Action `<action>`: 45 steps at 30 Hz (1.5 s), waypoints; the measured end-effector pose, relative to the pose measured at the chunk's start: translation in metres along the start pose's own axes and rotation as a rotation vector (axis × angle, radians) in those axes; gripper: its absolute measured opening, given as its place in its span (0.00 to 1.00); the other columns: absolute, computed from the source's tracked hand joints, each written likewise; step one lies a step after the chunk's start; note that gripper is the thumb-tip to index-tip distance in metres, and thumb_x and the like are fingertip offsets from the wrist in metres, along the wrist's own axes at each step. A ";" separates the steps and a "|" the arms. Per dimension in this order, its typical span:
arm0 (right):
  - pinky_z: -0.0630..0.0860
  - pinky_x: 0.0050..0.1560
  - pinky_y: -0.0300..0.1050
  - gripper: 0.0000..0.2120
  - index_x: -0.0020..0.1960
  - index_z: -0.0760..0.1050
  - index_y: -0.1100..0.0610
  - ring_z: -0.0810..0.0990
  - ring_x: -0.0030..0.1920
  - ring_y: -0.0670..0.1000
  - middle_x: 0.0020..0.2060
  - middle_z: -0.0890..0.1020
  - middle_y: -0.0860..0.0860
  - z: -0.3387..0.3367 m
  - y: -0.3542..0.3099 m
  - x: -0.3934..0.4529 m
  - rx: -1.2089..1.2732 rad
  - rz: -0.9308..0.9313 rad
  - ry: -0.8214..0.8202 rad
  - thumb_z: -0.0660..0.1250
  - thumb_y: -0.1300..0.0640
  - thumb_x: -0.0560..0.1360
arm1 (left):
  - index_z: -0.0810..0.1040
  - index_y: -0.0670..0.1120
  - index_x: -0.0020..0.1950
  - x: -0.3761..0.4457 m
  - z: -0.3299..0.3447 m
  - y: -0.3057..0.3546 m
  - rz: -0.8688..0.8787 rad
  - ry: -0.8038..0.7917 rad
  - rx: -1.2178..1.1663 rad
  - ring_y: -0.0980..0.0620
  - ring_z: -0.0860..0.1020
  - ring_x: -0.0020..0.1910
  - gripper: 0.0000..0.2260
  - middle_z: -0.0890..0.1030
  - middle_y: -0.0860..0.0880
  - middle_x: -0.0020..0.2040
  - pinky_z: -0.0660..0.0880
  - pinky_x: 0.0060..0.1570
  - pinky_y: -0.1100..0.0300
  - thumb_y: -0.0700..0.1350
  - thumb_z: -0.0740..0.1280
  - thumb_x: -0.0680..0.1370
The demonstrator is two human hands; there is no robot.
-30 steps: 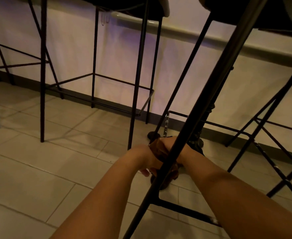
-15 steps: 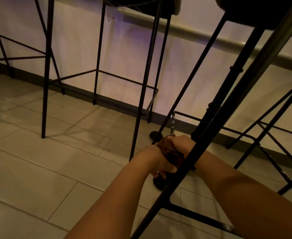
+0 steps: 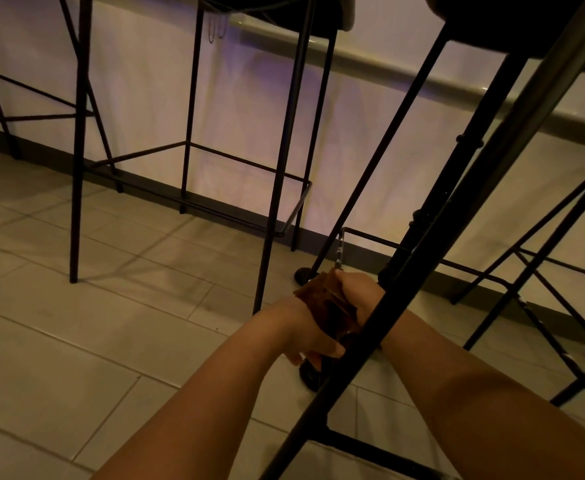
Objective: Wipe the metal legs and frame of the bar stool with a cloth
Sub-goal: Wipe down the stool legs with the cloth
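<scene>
You are wiping low on the bar stool [image 3: 433, 237], near its foot. Your left hand [image 3: 305, 327] and right hand [image 3: 357, 292] both clench the brown cloth [image 3: 329, 306] around a thin leg behind the near one. Next, slide the cloth along the metal. No containers show.

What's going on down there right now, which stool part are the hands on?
A person is crouched by a black bar stool, both hands low on one far leg near the floor. The left hand and right hand close a brown cloth around that leg, just above its foot. The nearer slanted leg crosses in front, hiding part of the grip. Other stools stand along the counter wall.
</scene>
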State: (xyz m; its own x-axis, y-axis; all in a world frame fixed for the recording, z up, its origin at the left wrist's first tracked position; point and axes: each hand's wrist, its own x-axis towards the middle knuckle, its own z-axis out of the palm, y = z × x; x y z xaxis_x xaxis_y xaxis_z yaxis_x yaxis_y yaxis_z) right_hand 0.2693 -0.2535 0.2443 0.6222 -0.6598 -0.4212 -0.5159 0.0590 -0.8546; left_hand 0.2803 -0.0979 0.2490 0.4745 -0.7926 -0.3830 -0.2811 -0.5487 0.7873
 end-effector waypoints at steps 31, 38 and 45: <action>0.80 0.36 0.45 0.08 0.49 0.80 0.61 0.85 0.45 0.55 0.47 0.84 0.58 -0.028 0.015 0.013 0.079 -0.121 -0.107 0.64 0.60 0.76 | 0.77 0.44 0.53 0.046 -0.007 0.007 0.011 0.376 -0.791 0.45 0.78 0.54 0.15 0.81 0.43 0.51 0.72 0.62 0.46 0.55 0.63 0.78; 0.82 0.41 0.47 0.08 0.50 0.82 0.58 0.85 0.47 0.56 0.48 0.84 0.57 -0.032 0.024 0.014 0.035 -0.188 -0.045 0.66 0.57 0.75 | 0.78 0.44 0.51 0.048 -0.009 0.007 -0.024 0.307 -0.723 0.45 0.78 0.54 0.07 0.80 0.43 0.52 0.73 0.61 0.48 0.46 0.69 0.76; 0.81 0.48 0.51 0.09 0.52 0.82 0.56 0.84 0.50 0.56 0.51 0.84 0.57 -0.043 0.026 0.011 0.032 -0.145 -0.070 0.66 0.57 0.74 | 0.74 0.42 0.61 0.058 -0.009 0.024 -0.133 0.235 -0.486 0.45 0.78 0.56 0.19 0.78 0.42 0.58 0.74 0.59 0.52 0.51 0.69 0.75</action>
State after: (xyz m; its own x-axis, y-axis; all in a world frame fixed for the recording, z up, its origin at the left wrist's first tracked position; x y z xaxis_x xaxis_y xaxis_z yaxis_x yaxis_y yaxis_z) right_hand 0.2371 -0.2913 0.2303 0.7289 -0.6095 -0.3116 -0.3994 -0.0089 -0.9167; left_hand 0.3085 -0.1549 0.2494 0.6683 -0.6137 -0.4205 0.1852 -0.4102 0.8930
